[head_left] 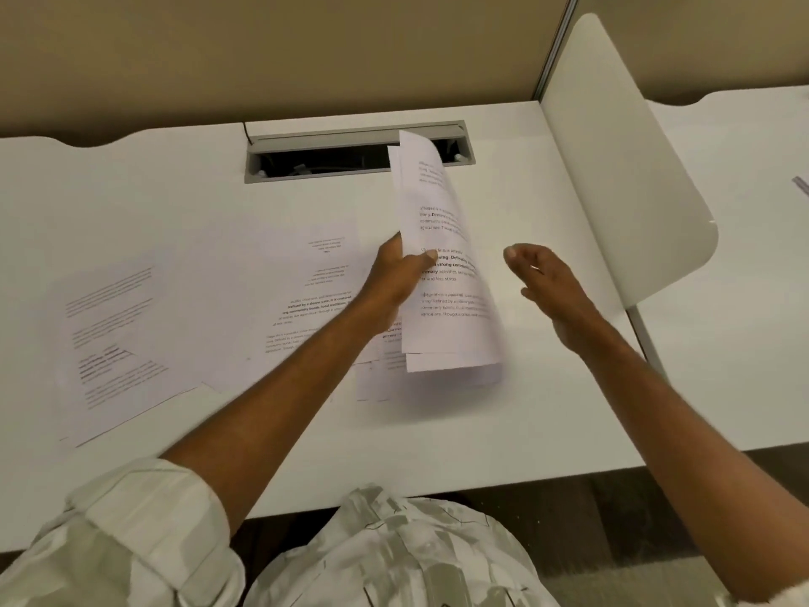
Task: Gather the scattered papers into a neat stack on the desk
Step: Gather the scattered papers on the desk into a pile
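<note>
So from the head cam, the left hand [396, 273] is gripping a bundle of printed sheets [446, 273] by its left edge, thumb lying across the front page, and the bundle is standing nearly upright over the white desk [437, 431], curling a bit at the top where it's covering part of the grey cable slot [324, 157] at the back. The bundle's bottom edge is blurry, so I can't tell if it's touching the desk. The right hand [551, 286] is hanging open just to the right of the bundle, fingers spread loosely, holding nothing and not touching the paper. More loose pages [306, 308] are lying flat and overlapping to the left, and another printed sheet [114, 343] is sitting skewed at the far left. A white divider panel [621, 168] is standing along the desk's right side.
</note>
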Action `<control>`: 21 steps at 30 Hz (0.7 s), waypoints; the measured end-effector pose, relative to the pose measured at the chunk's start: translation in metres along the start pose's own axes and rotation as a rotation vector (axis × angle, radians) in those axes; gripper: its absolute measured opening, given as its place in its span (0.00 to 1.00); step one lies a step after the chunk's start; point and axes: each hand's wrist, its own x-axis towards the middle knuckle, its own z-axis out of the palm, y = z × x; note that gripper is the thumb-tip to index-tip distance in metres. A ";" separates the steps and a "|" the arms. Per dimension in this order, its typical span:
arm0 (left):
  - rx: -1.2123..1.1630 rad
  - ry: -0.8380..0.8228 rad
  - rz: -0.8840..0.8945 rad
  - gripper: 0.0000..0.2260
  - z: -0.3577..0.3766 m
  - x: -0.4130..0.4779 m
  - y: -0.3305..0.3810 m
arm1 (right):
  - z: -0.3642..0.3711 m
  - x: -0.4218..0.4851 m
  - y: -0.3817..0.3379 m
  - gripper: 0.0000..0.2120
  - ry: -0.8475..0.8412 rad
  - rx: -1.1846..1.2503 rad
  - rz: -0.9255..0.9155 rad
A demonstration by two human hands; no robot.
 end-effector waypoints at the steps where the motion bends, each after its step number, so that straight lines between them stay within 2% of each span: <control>1: 0.000 -0.050 -0.005 0.18 -0.010 -0.003 -0.001 | -0.001 0.007 0.005 0.26 -0.068 0.049 0.054; 3: 0.002 -0.110 -0.022 0.19 -0.027 -0.008 -0.006 | 0.004 0.017 0.019 0.25 -0.246 0.231 0.168; 6: 0.018 -0.133 -0.084 0.19 -0.045 -0.017 -0.018 | 0.023 0.019 0.034 0.15 -0.384 0.371 0.225; 8: 0.026 -0.101 -0.122 0.20 -0.054 -0.022 -0.028 | 0.035 0.017 0.039 0.14 -0.354 0.335 0.232; 11: 0.044 -0.025 -0.166 0.24 -0.064 -0.029 -0.043 | 0.047 0.012 0.041 0.20 -0.253 0.279 0.208; 14: 0.046 0.028 -0.196 0.25 -0.073 -0.037 -0.055 | 0.056 0.005 0.043 0.22 -0.187 0.281 0.181; 18: -0.015 0.089 -0.194 0.19 -0.083 -0.045 -0.066 | 0.069 -0.005 0.041 0.22 -0.149 0.263 0.136; 21: 0.035 0.212 -0.150 0.17 -0.086 -0.050 -0.076 | 0.078 -0.010 0.044 0.23 -0.189 0.288 0.157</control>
